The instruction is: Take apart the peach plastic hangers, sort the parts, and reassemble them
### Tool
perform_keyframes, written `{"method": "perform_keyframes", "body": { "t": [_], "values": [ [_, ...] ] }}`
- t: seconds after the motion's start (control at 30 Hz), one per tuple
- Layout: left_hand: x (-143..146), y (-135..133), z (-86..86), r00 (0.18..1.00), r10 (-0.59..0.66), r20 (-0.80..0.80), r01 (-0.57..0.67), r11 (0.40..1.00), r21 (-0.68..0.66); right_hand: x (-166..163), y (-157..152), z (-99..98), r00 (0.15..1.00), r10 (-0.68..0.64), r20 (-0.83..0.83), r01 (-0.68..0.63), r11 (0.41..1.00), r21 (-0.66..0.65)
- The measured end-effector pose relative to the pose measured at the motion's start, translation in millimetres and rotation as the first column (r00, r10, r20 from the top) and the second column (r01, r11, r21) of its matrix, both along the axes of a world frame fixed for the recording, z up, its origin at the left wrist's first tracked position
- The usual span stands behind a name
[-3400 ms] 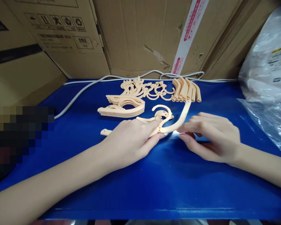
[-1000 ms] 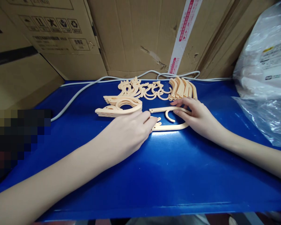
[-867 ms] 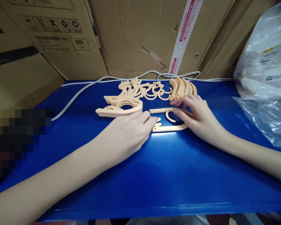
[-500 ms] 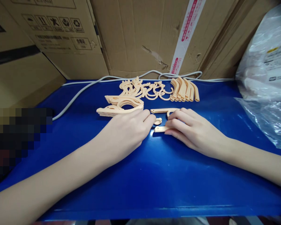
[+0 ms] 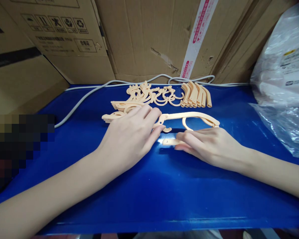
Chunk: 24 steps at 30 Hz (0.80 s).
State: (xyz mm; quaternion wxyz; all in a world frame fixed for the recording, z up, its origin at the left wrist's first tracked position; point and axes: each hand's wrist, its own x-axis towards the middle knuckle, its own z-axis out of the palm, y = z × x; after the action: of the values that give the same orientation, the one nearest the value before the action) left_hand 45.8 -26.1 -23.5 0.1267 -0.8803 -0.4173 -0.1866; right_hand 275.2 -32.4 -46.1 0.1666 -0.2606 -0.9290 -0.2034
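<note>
My left hand (image 5: 137, 132) is closed, thumb and fingers pinching a small beige plastic hanger hook (image 5: 167, 129) that is mostly hidden by the fingers. Against the hook's upper end lies the left tip of a long curved hanger arm (image 5: 191, 115); I cannot tell whether they are joined. My right hand (image 5: 209, 144) grips a second hanger arm (image 5: 169, 142), whose holed end points left out of the fingers. Beyond my left hand lies a stack of folded hangers (image 5: 113, 116), partly covered by it.
Loose hooks (image 5: 161, 96) lie in a pile at the back of the blue table (image 5: 149, 196), with a row of hanger arms (image 5: 195, 96) to their right. A white cable (image 5: 89, 89) runs behind. Cardboard boxes (image 5: 144, 39) stand at the back; a clear plastic bag (image 5: 276, 86) sits at right.
My left hand has lifted slightly and its thumb now shows beside the hook. The far arm has shifted and shows at more of its length as my right hand moved down off it.
</note>
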Motion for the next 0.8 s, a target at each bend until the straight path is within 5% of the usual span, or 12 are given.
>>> {"method": "perform_keyframes", "body": {
  "t": [0.33,0.6,0.8],
  "values": [
    [1.0,-0.4,1.6,0.999,-0.020,-0.044,0.008,0.965,-0.263,1.5,1.5,-1.8,0.991,-0.084,-0.102,0.076,0.994,-0.078],
    [-0.2,0.3,-3.8,0.994,-0.109,0.008,0.107,0.956,-0.272,3.8,2.0,-1.9,0.992,-0.081,-0.094,0.079,0.997,-0.022],
    [1.2,-0.2,0.2,0.982,-0.151,-0.116,0.110,0.947,-0.301,3.5,0.6,0.0,0.994,-0.081,-0.079,0.083,0.996,0.021]
  ]
}}
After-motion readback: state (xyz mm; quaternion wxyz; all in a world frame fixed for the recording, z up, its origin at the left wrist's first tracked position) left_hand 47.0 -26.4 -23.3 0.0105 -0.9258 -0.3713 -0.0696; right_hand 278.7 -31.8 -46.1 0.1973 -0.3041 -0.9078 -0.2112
